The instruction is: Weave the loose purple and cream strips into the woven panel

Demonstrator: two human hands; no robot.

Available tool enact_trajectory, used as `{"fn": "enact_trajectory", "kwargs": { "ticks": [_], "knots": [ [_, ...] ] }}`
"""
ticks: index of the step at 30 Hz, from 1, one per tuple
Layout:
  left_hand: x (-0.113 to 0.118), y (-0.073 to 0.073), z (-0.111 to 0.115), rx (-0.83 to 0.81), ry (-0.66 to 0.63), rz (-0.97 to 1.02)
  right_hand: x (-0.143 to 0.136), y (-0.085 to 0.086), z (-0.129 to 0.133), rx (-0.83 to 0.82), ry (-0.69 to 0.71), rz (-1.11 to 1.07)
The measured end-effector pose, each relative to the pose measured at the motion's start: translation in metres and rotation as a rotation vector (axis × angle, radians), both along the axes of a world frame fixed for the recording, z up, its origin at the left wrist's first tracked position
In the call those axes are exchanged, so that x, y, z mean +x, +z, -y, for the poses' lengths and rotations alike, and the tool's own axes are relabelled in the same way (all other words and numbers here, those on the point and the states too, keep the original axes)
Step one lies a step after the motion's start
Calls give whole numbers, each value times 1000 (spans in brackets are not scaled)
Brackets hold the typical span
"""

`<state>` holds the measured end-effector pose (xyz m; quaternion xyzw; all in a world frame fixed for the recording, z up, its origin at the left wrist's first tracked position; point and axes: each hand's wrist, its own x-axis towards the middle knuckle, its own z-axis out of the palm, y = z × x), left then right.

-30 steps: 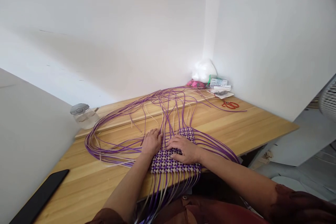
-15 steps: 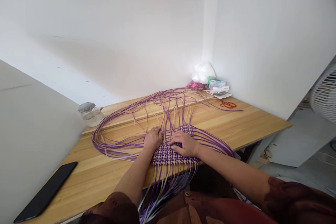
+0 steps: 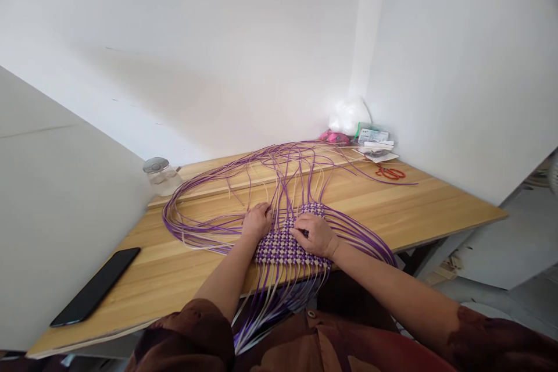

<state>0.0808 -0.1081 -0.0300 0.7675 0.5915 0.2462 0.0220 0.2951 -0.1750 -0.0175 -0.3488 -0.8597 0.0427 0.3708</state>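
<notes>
A woven piece point(image 3: 283, 249) in purple and beige checks lies at the near edge of the wooden table, with long loose strands point(image 3: 172, 215) running out from its sides, far end and over the table edge. My left hand point(image 3: 258, 220) is at the piece's upper left, fingers curled in among the strands; what they pinch is too small to make out. On the right part of the weave rests my right hand point(image 3: 316, 234), thumb and fingers drawn together at its surface, their tips partly hidden.
A black phone point(image 3: 96, 288) lies at the table's left. Beyond the strands at left stands a lidded clear jar point(image 3: 162, 177). Orange-handled scissors point(image 3: 390, 173), papers point(image 3: 377, 147), a pink item point(image 3: 335, 138) and a white plastic bag point(image 3: 349, 116) are near the back corner.
The view has shifted, so the table and its items appear a little further right. My right hand's fingers have drawn closer together over the weave.
</notes>
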Motion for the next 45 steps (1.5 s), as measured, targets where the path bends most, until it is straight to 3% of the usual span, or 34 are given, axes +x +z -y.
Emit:
{"fn": "enact_trajectory", "kwargs": {
  "ticks": [10, 21, 45],
  "knots": [
    [0, 2, 1, 3, 26, 31, 2, 3, -3, -26, 43, 59],
    [-11, 1, -1, 62, 174, 168, 3, 2, -5, -69, 38, 68],
    [-11, 5, 1, 54, 193, 196, 4, -1, -10, -84, 33, 83]
  ]
}}
